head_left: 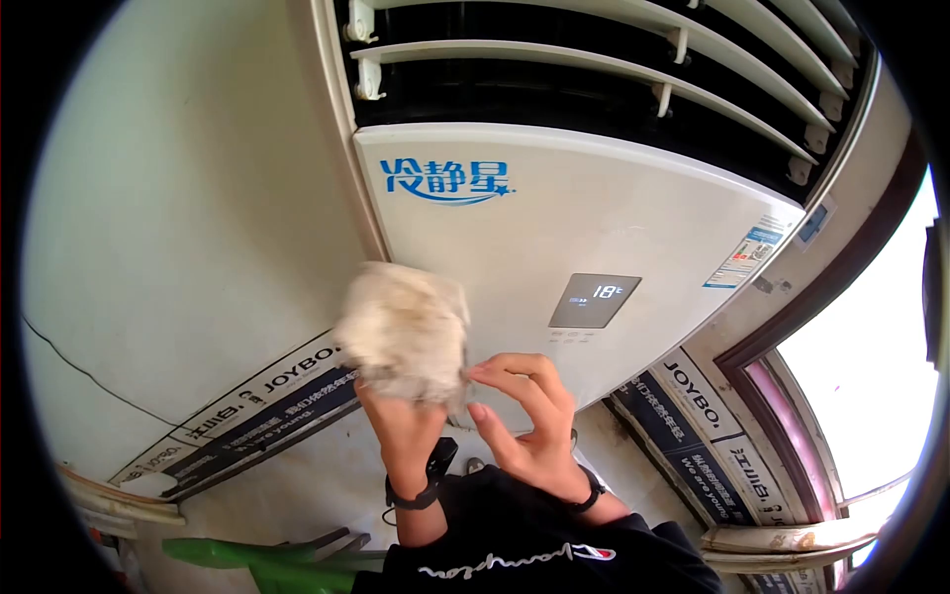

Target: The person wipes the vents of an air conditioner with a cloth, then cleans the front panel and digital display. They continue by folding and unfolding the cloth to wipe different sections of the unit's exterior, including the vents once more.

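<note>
A crumpled off-white cloth (404, 332) with brownish-grey stains, slightly blurred, covers the fingers of my left hand (401, 421), which grips it from below. My right hand (534, 421) is just to the right, its thumb and forefinger apart and their tips right at the cloth's edge. Behind both hands stands a white floor-standing air conditioner (614, 213) with blue lettering. Its dark display (596, 301) reads 18 °C, above and to the right of my right hand. The cloth overlaps the lower left edge of the front panel in this view.
Curved louvres (554, 64) top the air conditioner. A pale flat panel (198, 198) rises at left, with a thin dark cable (99, 386) across it. Printed banner strips (267, 396) run along the lower wall. A green plastic chair (237, 559) is at lower left; a bright doorway (861, 366) is at right.
</note>
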{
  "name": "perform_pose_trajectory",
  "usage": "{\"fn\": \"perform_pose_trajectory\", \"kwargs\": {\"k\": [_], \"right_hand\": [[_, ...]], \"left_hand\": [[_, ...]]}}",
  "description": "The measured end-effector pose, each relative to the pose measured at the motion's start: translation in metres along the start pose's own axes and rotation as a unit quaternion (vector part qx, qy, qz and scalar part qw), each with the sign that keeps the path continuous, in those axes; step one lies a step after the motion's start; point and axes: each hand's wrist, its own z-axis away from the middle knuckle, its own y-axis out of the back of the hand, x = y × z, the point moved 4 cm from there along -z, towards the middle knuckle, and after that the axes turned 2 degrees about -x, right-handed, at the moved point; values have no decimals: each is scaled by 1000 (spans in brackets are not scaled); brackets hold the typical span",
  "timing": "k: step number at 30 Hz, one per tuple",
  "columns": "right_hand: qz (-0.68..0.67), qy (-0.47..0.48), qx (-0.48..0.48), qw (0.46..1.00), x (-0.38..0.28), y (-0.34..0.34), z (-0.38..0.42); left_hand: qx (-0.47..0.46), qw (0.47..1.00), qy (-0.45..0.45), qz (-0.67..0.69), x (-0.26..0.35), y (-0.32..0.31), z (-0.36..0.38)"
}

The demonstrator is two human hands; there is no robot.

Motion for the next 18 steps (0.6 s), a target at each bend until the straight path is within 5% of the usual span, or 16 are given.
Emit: {"fn": "perform_pose_trajectory", "kwargs": {"k": [3,11,18], "right_hand": [[49,-14,20,999,0,0,-1],[138,-47,72,987,34,13,-2],[49,-79,101,991,40,41,-6]], "left_hand": [[-101,988,-15,-115,17,-11,-7],[-106,984,-20,-140,23,-15,-14],[-159,955,157,-195,1,1,-16]]}}
